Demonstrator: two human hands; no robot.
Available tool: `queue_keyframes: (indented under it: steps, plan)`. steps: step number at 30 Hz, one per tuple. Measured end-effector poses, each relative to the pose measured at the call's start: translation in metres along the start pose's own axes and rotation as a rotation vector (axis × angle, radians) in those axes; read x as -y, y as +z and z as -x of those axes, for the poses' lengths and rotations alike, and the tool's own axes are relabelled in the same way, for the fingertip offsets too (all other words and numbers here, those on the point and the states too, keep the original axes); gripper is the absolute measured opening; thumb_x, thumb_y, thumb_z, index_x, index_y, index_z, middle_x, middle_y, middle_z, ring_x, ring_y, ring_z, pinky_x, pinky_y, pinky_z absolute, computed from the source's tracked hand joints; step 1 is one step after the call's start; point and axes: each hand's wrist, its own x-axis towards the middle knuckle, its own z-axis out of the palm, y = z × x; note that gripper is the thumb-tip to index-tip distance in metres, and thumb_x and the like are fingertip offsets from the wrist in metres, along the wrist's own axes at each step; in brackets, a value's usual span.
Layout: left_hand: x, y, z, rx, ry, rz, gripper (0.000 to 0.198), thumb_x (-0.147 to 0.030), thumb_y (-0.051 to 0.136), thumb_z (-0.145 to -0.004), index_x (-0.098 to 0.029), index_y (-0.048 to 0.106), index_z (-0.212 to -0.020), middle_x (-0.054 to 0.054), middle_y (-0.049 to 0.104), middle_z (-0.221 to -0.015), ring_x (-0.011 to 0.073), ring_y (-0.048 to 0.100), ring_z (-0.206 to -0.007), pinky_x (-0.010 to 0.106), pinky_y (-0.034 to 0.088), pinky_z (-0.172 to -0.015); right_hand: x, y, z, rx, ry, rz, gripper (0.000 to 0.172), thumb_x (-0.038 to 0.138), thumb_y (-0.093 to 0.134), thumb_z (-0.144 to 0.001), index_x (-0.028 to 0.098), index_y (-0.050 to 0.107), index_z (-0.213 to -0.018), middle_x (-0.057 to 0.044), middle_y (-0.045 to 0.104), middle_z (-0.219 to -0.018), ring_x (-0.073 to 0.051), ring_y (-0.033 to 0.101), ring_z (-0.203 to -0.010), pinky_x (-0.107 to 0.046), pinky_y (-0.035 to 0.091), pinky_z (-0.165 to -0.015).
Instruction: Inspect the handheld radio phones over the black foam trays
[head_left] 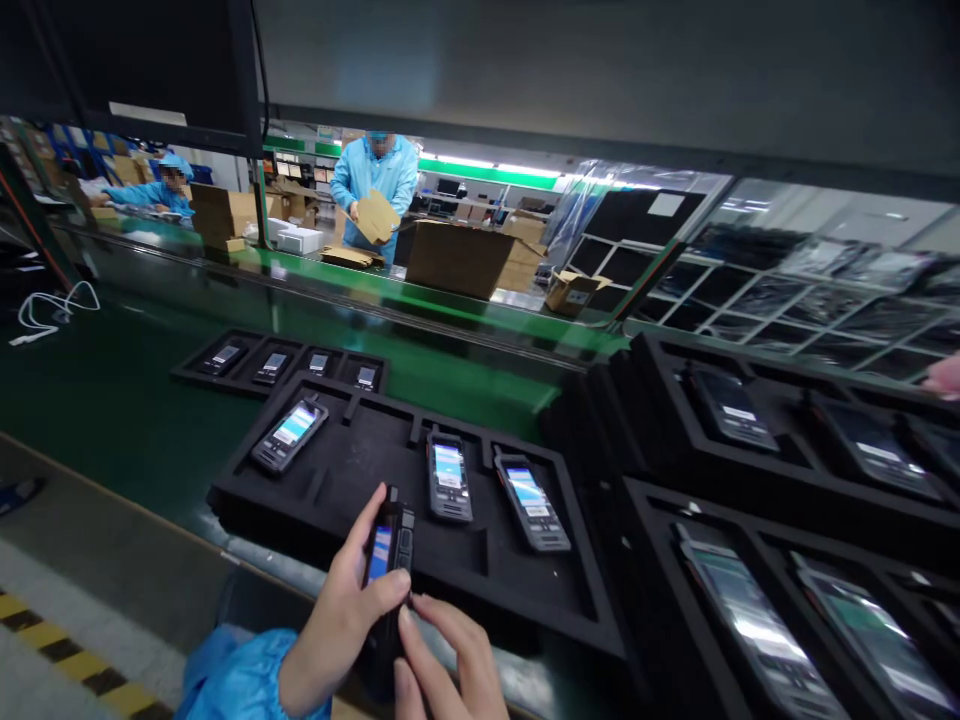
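A black handheld radio [382, 560] with a lit screen and a stubby antenna is tilted up on edge in front of me. My left hand [341, 615] wraps round it, with the thumb across its front side. My right hand [454, 660] has its fingertips pressed together against the radio's lower side; what lies under them is hidden. Just beyond is a black foam tray [360, 450]. Three similar handsets lie in it with screens lit: a left one [291, 432], a middle one [449, 475] and a right one [532, 503].
A smaller foam tray [255, 385] with several handsets lies behind. Stacked foam trays [652, 470] with more handsets rise on the right. A white cable [56, 310] lies on the green bench [120, 380]. Across the line, a person [375, 190] holds cardboard. Another person's fingers [943, 378] show far right.
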Motion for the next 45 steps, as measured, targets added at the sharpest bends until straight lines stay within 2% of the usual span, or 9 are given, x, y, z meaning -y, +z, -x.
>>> queue_keyframes:
  steps: [2,5,8,11,14,20,28,38,45]
  plan:
    - [0.002,-0.001,0.0,-0.028,-0.013,-0.02,0.088,-0.039,0.068,-0.079,-0.027,0.015,-0.149,0.009,0.059,-0.125,0.0245,0.058,-0.108,0.033,0.045,-0.094,0.0,-0.002,0.001,0.059,0.145,-0.083,0.03,0.027,0.048,-0.092,0.029,0.063,-0.118,-0.009,0.06,-0.116,-0.024,0.061,-0.102,-0.035,0.055,-0.083]
    - [0.005,-0.001,0.002,-0.015,0.024,-0.078,0.095,-0.044,0.068,-0.078,-0.029,0.008,-0.149,0.009,0.06,-0.123,0.0262,0.055,-0.114,0.035,0.043,-0.098,0.0,-0.008,0.002,0.24,0.525,-0.474,0.047,0.046,0.046,-0.093,0.026,0.049,-0.136,-0.011,0.054,-0.133,-0.026,0.059,-0.115,-0.035,0.055,-0.087]
    - [0.003,0.001,0.006,0.008,0.042,-0.129,0.095,-0.044,0.069,-0.078,-0.031,0.008,-0.149,0.008,0.054,-0.132,0.0256,0.044,-0.127,0.034,0.033,-0.107,-0.001,-0.013,0.004,0.377,0.803,-0.802,0.055,0.053,0.056,-0.086,0.028,0.049,-0.135,-0.007,0.054,-0.136,-0.027,0.051,-0.124,-0.039,0.046,-0.1]
    - [-0.005,0.0,0.009,0.087,-0.013,-0.118,0.093,-0.044,0.067,-0.081,-0.033,0.005,-0.149,0.007,0.045,-0.141,0.026,0.043,-0.128,0.036,0.031,-0.108,-0.003,-0.016,0.003,0.394,0.93,-0.937,0.062,0.053,0.069,-0.076,0.027,0.054,-0.13,-0.005,0.052,-0.137,-0.028,0.045,-0.129,-0.042,0.038,-0.105]
    - [-0.012,-0.007,0.009,0.199,-0.081,-0.097,0.094,-0.048,0.066,-0.081,-0.033,0.003,-0.149,0.008,0.041,-0.142,0.0273,0.048,-0.121,0.04,0.036,-0.105,-0.005,-0.018,0.002,0.339,0.984,-1.035,0.062,0.048,0.078,-0.069,0.029,0.059,-0.124,-0.004,0.053,-0.136,-0.028,0.044,-0.13,-0.041,0.036,-0.107]
    - [-0.011,-0.017,0.007,0.359,-0.118,-0.056,0.115,-0.049,0.075,-0.071,-0.032,-0.008,-0.148,0.013,0.042,-0.134,0.0242,0.056,-0.101,0.046,0.039,-0.099,-0.004,-0.014,0.003,0.278,1.091,-1.156,0.067,0.042,0.086,-0.058,0.034,0.061,-0.12,-0.002,0.052,-0.137,-0.027,0.053,-0.122,-0.033,0.049,-0.093]
    - [-0.005,-0.013,0.009,0.286,-0.027,-0.155,0.112,-0.054,0.074,-0.07,-0.032,-0.003,-0.148,0.014,0.033,-0.142,0.0298,0.047,-0.118,0.044,0.039,-0.101,-0.017,-0.004,0.017,0.28,0.976,-1.132,0.067,0.043,0.083,-0.062,0.028,0.061,-0.123,-0.007,0.054,-0.135,-0.031,0.041,-0.131,-0.039,0.047,-0.096]
    - [-0.007,-0.005,0.015,0.201,-0.032,-0.26,0.11,-0.045,0.076,-0.07,-0.033,0.001,-0.149,0.013,0.032,-0.144,0.0322,0.045,-0.122,0.046,0.037,-0.105,-0.003,-0.011,0.006,0.216,1.065,-1.128,0.07,0.043,0.087,-0.055,0.028,0.063,-0.119,-0.007,0.055,-0.134,-0.03,0.05,-0.124,-0.034,0.05,-0.092]
    - [-0.01,-0.012,0.01,0.303,-0.042,-0.219,0.098,-0.033,0.077,-0.069,-0.039,0.016,-0.146,0.008,0.026,-0.148,0.0328,0.046,-0.122,0.05,0.034,-0.106,-0.008,-0.011,0.0,0.253,1.044,-1.099,0.073,0.043,0.088,-0.053,0.03,0.062,-0.12,-0.006,0.053,-0.136,-0.031,0.047,-0.127,-0.035,0.052,-0.09]
